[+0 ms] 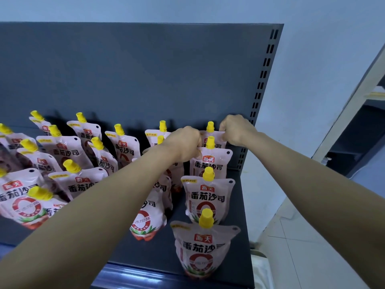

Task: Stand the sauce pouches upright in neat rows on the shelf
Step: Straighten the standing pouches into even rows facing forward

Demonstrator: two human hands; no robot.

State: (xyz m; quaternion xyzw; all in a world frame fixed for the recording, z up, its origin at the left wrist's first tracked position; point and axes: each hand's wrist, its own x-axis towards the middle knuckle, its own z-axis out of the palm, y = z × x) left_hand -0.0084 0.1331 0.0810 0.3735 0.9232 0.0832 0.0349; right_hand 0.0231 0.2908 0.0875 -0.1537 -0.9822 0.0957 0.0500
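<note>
Pale pink plastic sauce pouches with yellow screw caps (208, 197): standing on the dark grey metal shelf (241, 253). The right-hand column of four runs front to back and looks fairly straight.
Left-side pouches (62, 152): lean at mixed angles and overlap, so the rows there are ragged.
Rearmost pouch (215, 134): the item being worked. It stands upright at the back of the right-hand column, just behind the second pouch (210, 163) and near the dark grey back panel (145, 80), with one hand at each top corner.
Left hand (184, 143): fingers curled, grip apparently closed on the rearmost pouch's upper left corner. The knuckles hide the contact, and the lower fingers may also touch the second pouch.
Right hand (235, 130): grip narrow, pinching the upper right corner of the same pouch.
Step in hand (judgement): squaring the rearmost pouch, that is, setting it upright and face-forward in line with the three ahead of it.
Progress (judgement): right column nearly done, and the columns to the left need straightening.
Next move (judgement): let go of both corners gently so the soft pouch keeps its stance, then shift left to the neighbouring column.
Risk (judgement): the forearms reach over the front pouches, so a low withdrawal could tip them.
</note>
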